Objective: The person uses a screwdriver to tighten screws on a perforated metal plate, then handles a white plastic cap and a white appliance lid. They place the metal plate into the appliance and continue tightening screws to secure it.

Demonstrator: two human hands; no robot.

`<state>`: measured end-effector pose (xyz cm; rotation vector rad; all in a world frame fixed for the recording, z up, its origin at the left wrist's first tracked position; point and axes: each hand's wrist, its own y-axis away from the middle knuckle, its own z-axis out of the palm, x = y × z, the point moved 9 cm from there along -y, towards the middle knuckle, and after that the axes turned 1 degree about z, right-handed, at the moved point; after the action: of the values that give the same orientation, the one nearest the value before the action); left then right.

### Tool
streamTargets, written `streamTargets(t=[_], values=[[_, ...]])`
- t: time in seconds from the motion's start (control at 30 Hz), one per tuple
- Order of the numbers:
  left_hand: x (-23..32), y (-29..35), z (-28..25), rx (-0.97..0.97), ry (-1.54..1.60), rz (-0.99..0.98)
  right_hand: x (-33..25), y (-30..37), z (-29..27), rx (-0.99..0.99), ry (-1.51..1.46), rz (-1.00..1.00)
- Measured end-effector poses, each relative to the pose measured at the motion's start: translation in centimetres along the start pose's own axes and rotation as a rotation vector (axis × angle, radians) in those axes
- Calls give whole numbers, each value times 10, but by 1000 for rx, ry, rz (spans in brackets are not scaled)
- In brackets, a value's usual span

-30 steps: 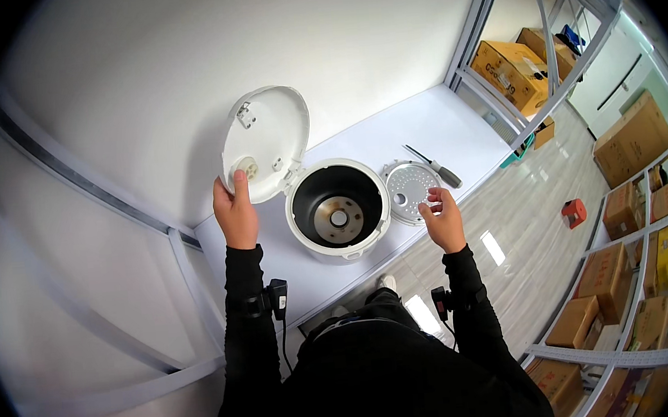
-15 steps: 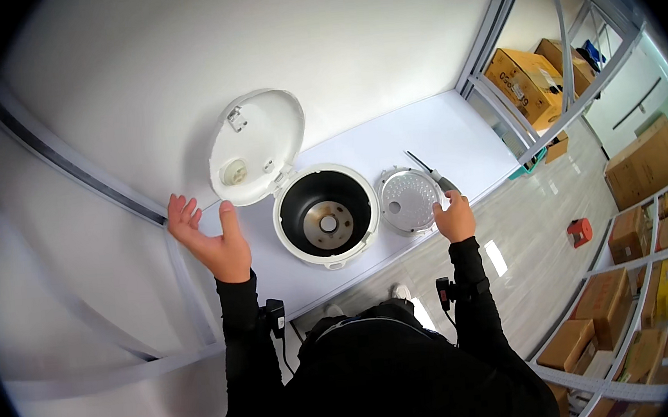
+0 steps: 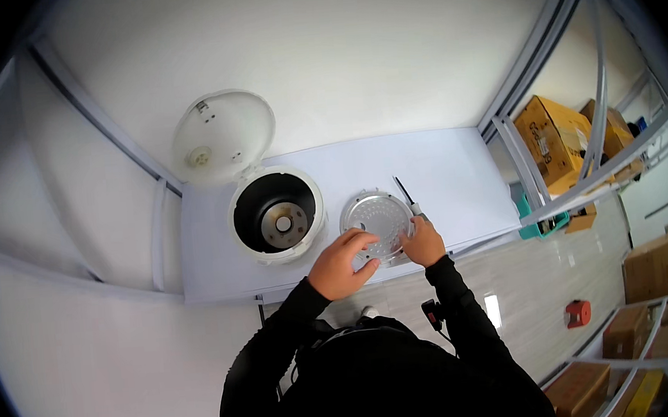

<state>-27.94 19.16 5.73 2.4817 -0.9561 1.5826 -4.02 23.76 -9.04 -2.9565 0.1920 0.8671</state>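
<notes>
A white rice cooker (image 3: 315, 245) stands on the table, its round lid (image 3: 238, 137) swung up and its dark inside with a metal heating plate (image 3: 284, 226) showing. To its right lies a round, perforated metal inner lid (image 3: 381, 212). My right hand (image 3: 425, 244) is closed at that disc's right rim, thumb over the edge; its other fingertips are partly hidden. My left hand (image 3: 340, 269) hovers at the disc's near left side, thumb and fingers apart, holding nothing. A screwdriver (image 3: 406, 191) with a dark shaft lies just beyond my right fingers, its grey handle partly covered.
The white table (image 3: 457, 175) meets a wall at the back. Metal frame posts (image 3: 530, 52) rise at the right, with cardboard boxes (image 3: 556, 144) and a teal bin (image 3: 535, 224) beyond. A red stool-like object (image 3: 578, 313) stands on the floor near shelves of boxes.
My left hand has moved from the raised lid's side, right across to the metal disc. My right hand stays at the disc's rim. The view has shifted, and the cooker appears farther left.
</notes>
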Motion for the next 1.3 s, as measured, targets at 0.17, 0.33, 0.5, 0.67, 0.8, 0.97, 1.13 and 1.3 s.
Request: streamTargets(t=[0.17, 0.33, 0.5, 0.67, 0.8, 0.97, 1.13, 1.3], values=[[-83, 20, 56, -25, -349, -231, 13, 10, 9, -127, -14, -36], [-160, 51, 72, 257, -371, -489, 18, -1, 21, -220, -132, -110], [-147, 37, 84, 245, -462, -523, 32, -13, 35, -150, -150, -238], [-168, 51, 74, 409, -263, -476, 35, -17, 51, -438, -656, 236], [-174, 45, 70, 430, -60, -461, 37, -21, 19, -191, -735, 198], [-167, 51, 82, 392, 55, -483, 26, -29, 11, -202, -887, 282], [-93, 35, 89, 229, -274, -218, 36, -47, 7, -210, -1076, 235], [-36, 36, 47, 353, -360, -214, -17, -40, -65, -314, -1363, 184]])
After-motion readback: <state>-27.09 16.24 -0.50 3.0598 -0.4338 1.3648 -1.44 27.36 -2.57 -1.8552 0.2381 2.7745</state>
